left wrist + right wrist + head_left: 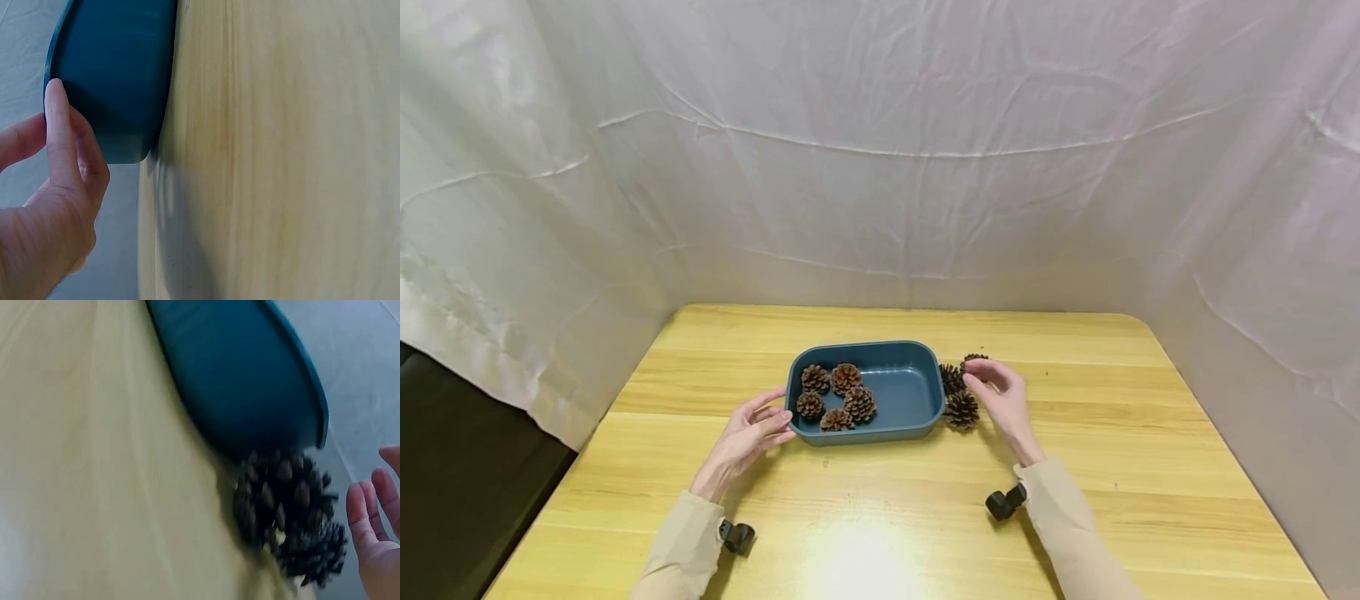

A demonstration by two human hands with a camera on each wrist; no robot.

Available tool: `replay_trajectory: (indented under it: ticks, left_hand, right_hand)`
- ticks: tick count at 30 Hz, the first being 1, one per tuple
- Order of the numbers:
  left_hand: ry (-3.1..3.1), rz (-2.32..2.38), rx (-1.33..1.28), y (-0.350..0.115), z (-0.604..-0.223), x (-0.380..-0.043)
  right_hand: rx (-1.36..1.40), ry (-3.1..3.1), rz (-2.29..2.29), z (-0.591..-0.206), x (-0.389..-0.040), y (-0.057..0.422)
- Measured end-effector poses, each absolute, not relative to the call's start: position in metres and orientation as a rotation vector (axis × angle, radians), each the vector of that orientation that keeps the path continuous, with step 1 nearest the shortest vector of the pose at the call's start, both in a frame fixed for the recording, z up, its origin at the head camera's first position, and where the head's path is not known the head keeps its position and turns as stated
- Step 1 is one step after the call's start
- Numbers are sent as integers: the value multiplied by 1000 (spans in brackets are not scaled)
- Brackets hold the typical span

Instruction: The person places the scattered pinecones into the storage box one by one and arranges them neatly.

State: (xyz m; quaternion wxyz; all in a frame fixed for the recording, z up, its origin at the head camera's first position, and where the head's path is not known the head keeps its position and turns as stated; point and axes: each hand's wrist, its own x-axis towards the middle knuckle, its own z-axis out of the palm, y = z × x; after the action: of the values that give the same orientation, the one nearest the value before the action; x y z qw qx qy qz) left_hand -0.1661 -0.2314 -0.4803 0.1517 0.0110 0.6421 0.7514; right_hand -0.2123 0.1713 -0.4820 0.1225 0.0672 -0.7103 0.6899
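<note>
A dark blue, rounded rectangular container (901,402) sits on the wooden table, with several brown pine cones (860,403) gathered in its left half. My left hand (745,437) pinches the container's left end, the thumb over the rim; the left wrist view shows the fingertips (56,87) right at that rim. Beyond the right end lie three darker pine cones: one in front (961,411), one against the container wall (951,379) and one farther back (976,357), partly hidden by fingers. My right hand (1006,402) hovers over these, fingers loosely bent and apart, holding nothing visible.
The light wood table (1075,500) runs out on both sides and toward me. White cloth (910,208) hangs behind and along the sides. A black surface (467,467) shows at the far left. Small black cameras (1003,502) are strapped at both wrists.
</note>
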Motion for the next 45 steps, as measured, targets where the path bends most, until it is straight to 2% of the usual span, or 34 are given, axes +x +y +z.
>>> replay_trajectory:
  ticks: [15, 34, 45]
  left_hand:
    - [1825, 2172, 23, -231, -482, -167]
    - [1844, 2159, 26, -231, -482, -167]
    - [1845, 2154, 28, -231, -482, -167]
  right_hand:
    - [74, -2233, 2074, -505, -198, 206]
    - [245, -2357, 2007, -513, -200, 205]
    - [221, -2388, 2013, -513, -200, 202]
